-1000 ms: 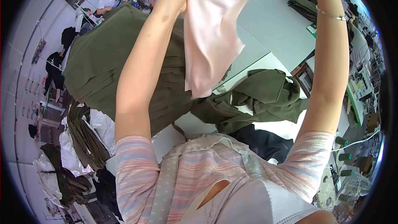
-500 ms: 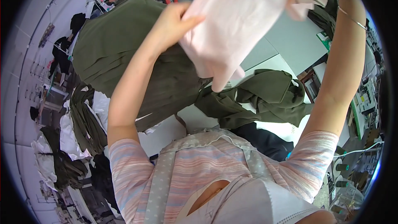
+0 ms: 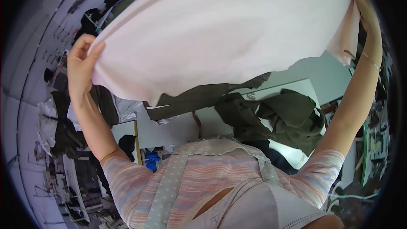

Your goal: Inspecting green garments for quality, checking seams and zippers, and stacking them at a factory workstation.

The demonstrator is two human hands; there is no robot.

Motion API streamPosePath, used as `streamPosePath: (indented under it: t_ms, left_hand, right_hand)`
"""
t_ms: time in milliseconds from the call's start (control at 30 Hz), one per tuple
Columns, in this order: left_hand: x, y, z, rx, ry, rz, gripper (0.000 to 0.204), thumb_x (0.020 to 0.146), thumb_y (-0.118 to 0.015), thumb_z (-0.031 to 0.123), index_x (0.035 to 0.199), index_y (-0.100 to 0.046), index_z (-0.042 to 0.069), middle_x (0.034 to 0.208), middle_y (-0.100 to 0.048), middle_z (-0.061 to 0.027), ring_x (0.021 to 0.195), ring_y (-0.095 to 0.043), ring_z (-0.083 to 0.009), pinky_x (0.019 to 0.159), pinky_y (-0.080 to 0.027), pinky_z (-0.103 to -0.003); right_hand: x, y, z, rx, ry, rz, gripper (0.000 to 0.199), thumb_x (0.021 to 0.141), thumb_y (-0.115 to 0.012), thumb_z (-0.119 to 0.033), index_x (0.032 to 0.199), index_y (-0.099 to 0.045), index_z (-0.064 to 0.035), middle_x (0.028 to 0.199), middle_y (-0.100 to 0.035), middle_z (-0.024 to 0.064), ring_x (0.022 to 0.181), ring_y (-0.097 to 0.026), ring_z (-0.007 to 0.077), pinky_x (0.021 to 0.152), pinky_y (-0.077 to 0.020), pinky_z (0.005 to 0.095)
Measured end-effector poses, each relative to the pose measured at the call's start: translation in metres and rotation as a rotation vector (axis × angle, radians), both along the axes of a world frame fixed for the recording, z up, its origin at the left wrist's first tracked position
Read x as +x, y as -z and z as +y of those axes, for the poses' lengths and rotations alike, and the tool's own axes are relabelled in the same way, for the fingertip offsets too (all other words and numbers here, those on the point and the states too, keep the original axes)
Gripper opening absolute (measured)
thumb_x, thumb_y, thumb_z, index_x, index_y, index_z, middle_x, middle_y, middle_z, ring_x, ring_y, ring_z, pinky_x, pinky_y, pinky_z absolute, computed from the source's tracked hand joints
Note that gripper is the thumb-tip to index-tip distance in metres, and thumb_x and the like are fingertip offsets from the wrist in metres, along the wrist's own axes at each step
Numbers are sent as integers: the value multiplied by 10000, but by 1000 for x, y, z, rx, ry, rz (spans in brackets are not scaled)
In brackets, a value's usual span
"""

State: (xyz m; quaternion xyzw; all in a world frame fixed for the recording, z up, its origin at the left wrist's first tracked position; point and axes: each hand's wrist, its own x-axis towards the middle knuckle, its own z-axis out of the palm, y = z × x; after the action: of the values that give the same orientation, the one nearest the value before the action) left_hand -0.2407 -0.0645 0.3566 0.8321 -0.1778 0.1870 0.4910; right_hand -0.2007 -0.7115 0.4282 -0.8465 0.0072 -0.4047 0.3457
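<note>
1. The pale pink cloth (image 3: 220, 34) is at twelve o'clock in the view, spread wide and raised above the work area between two hands. Its top runs out of the view; its lower edge is wavy.

2. The left hand (image 3: 82, 68), between nine and ten o'clock, has its fingers clamped on the cloth's left edge, with the thumb lying over the near face.

3. The right hand (image 3: 365, 12), at two o'clock, has its fingers clamped on the opposite end. Below that hand the cloth drops in folds, one bearing a short dark edge. A thin bracelet (image 3: 372, 61) circles the right wrist.

4. Just under the pink cloth's lower edge, near the centre, part of a flat dark green cloth (image 3: 199, 95) shows.

5. A crumpled dark green bundle (image 3: 292, 116) lies between three and four o'clock, apart from both hands. Black cloth (image 3: 275, 157) sits beside it at four o'clock.

6. A pale surface (image 3: 169, 129) shows toward eight o'clock, close to the centre, and a pale green surface (image 3: 326, 80) between two and three.

7. At nine o'clock, white sheeting (image 3: 127, 108) lies near the left forearm. A blue item (image 3: 151, 160), too small to identify, is between seven and eight.

8. The person wears a striped top (image 3: 212, 167) and a dotted grey apron (image 3: 169, 186), at six o'clock.
</note>
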Motion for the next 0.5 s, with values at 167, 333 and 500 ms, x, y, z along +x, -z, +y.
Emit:
streamPosePath:
  t_ms: [167, 333, 500]
  left_hand:
    - [-5, -45, 44, -40, -123, -129, 147, 859, -675, 173, 911, -595, 63, 791, -594, 18, 712, -545, -47, 639, -422, -182]
    - [56, -112, 15, -192, -269, -269, 239, 854, -686, 261, 939, -619, 48, 776, -605, -6, 682, -554, -65, 609, -437, -201]
    - [140, -149, -5, 29, -422, -405, 309, 830, -701, 325, 886, -640, 27, 742, -611, -19, 626, -549, -73, 555, -435, -219]
  right_hand:
    - [45, 46, 0, 124, -241, 107, 386, 824, -687, -405, 1076, -658, -115, 973, -622, -10, 915, -548, 87, 820, -415, 222]
    - [102, 67, 5, 177, -208, -5, 327, 808, -714, -373, 994, -655, -111, 917, -612, -34, 848, -530, 74, 768, -414, 220]
    - [185, 89, -6, 180, -155, -74, 299, 797, -727, -362, 897, -636, -95, 829, -590, -31, 755, -494, 68, 674, -409, 224]
